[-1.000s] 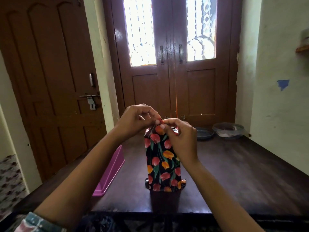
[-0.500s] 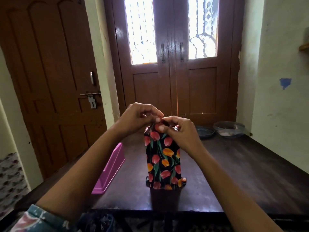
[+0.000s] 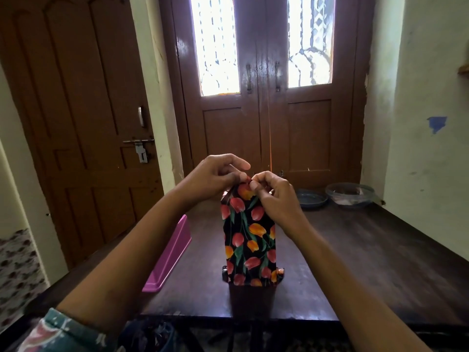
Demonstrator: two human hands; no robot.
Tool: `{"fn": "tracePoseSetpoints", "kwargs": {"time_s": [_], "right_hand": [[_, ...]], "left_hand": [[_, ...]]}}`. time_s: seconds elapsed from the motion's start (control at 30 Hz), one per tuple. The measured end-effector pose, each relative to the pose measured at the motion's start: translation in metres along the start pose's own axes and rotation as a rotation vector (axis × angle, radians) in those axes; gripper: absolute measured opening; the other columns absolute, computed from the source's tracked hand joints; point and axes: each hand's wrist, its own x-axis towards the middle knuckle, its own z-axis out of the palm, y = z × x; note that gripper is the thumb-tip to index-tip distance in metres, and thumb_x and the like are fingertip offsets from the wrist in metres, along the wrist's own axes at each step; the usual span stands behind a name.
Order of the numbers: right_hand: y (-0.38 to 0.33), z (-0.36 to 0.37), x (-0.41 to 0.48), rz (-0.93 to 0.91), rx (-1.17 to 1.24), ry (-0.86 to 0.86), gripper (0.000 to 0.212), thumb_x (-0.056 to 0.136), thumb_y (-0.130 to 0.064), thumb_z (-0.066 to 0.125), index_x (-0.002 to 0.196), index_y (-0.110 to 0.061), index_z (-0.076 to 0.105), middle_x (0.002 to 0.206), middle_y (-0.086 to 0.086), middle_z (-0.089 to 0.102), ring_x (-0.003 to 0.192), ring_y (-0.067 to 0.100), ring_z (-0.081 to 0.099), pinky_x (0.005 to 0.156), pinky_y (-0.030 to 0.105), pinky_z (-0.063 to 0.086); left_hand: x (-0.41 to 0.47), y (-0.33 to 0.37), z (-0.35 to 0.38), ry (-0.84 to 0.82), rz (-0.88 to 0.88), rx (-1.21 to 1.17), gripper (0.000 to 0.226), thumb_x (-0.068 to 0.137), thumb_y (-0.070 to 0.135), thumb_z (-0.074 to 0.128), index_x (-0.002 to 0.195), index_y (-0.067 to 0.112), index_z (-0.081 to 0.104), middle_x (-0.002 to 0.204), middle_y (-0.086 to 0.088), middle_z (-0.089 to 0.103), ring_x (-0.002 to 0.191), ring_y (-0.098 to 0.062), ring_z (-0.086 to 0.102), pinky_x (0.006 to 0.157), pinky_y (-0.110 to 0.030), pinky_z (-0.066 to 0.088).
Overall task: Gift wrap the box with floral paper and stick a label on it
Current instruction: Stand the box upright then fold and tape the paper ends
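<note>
Pinching the peaked top flap of the floral paper [image 3: 244, 191] with the left fingers [image 3: 241, 165]: thumb and forefinger closed on the fold, the others curled loosely above it. Nipping the same peak from the other side with the right fingers [image 3: 255, 178], curled tight, their tips right against those of the left; cannot tell whether actually touching.

Holding the left hand [image 3: 218, 177] knuckles up, just above and left of the flap, wrist bent a little, forearm running down to the lower left corner of the view and ending in a patterned sleeve [image 3: 63, 331]. Holding the right hand [image 3: 275, 199] lower, its back toward the camera, covering the upper right corner of the box [image 3: 250, 240], forearm stretching to the lower right.

Standing upright on its short end, near the near edge of the counter [image 3: 355, 250] and about midway along it. Wrapped all down the visible face in black paper printed with red and orange tulips and green leaves. Folded in at the top into a point between the fingers. Sticking out slightly as small paper tabs at both bottom corners.

Lying along the counter's left edge, a pink tray [image 3: 170, 255]. Sitting by the far edge toward the right corner, a dark dish [image 3: 312, 198] and, just beside it, a clear bowl [image 3: 350, 194]. Beyond the counter, a brown double door [image 3: 264, 128] with bright glass panes.
</note>
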Motion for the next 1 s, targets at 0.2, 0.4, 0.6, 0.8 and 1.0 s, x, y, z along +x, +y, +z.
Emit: {"fn": "tracePoseSetpoints", "kwargs": {"time_s": [0.2,0.4,0.6,0.8,1.0], "right_hand": [[0.011,-0.015,0.006,0.178,-0.006,-0.249,0.078,0.067,-0.059,0.062,0.134,-0.043,0.026,0.138,-0.003,0.034,0.127,0.019,0.031,0.101,0.041,0.036],[0.024,-0.015,0.005,0.226,-0.015,-0.354,0.095,0.07,-0.043,0.075,0.145,-0.016,0.023,0.137,0.005,0.044,0.124,0.02,0.046,0.103,0.038,0.042],[0.026,-0.019,-0.003,0.185,0.018,-0.369,0.104,0.061,-0.051,0.072,0.145,-0.017,0.021,0.134,0.005,0.044,0.124,0.02,0.046,0.103,0.04,0.042],[0.027,-0.018,-0.005,0.167,0.012,-0.368,0.107,0.058,-0.054,0.069,0.145,-0.017,0.02,0.135,0.006,0.043,0.125,0.022,0.044,0.104,0.042,0.041],[0.025,-0.02,-0.004,0.15,-0.039,-0.366,0.105,0.058,-0.057,0.067,0.144,-0.017,0.022,0.135,0.006,0.043,0.124,0.022,0.045,0.103,0.042,0.042]], "left_hand": [[0.001,-0.005,0.001,-0.001,-0.052,-0.028,0.007,0.087,0.016,0.063,0.087,0.01,0.066,0.086,-0.002,0.068,0.081,-0.013,0.067,0.064,-0.016,0.052],[0.008,-0.013,0.008,0.045,-0.217,-0.107,0.009,0.086,0.023,0.064,0.081,0.016,0.065,0.088,0.003,0.066,0.085,-0.01,0.065,0.074,-0.023,0.054],[0.018,-0.011,0.02,0.026,-0.418,-0.156,0.008,0.086,0.018,0.065,0.079,0.015,0.065,0.08,0.002,0.063,0.075,-0.008,0.06,0.06,-0.015,0.048],[0.022,-0.018,0.025,0.057,-0.541,-0.158,0.006,0.079,0.017,0.073,0.079,0.014,0.067,0.086,-0.004,0.065,0.081,-0.015,0.062,0.067,-0.023,0.051],[0.029,-0.024,0.022,0.007,-0.588,-0.181,0.027,0.075,0.017,0.076,0.084,0.02,0.051,0.101,-0.006,0.059,0.086,-0.017,0.059,0.066,-0.024,0.05]]}}
